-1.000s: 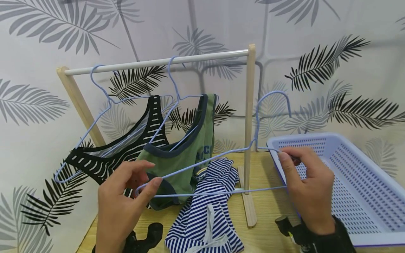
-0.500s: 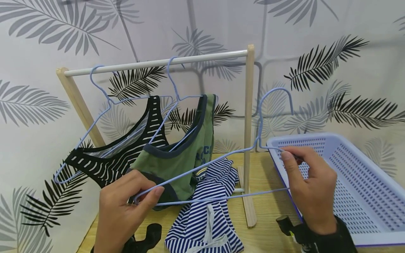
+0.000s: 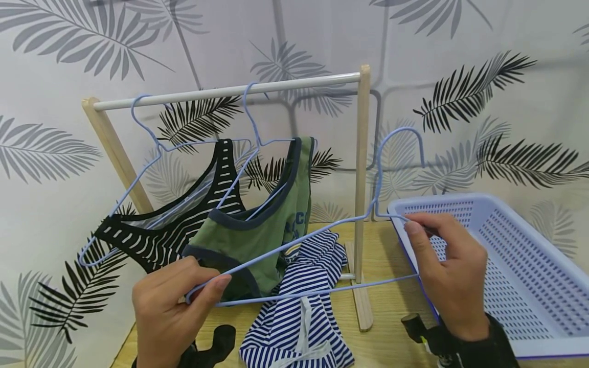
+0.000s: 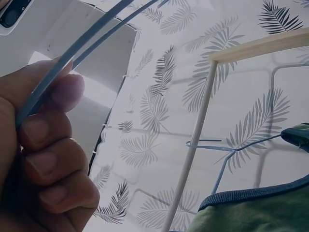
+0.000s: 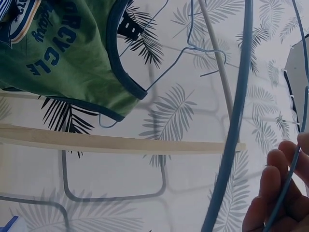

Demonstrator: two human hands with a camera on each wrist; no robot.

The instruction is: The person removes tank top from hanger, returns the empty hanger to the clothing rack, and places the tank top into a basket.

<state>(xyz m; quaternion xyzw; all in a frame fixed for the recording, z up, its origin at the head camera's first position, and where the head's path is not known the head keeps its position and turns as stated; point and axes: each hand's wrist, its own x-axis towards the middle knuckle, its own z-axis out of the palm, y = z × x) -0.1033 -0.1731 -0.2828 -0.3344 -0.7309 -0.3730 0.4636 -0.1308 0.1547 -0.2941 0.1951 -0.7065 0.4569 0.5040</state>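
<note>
The left hand point(image 3: 167, 309) has just closed onto the blue hanger point(image 3: 340, 221) — with the right hand point(image 3: 451, 276) pinching too, both sides look secured.

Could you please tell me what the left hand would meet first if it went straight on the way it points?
Besides the hanger it grips, the left hand would probably meet the green tank top first, though depth is hard to judge.

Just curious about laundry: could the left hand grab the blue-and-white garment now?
Probably not straight away: the left hand pinches a hanger that crosses in front of the garment.
</note>
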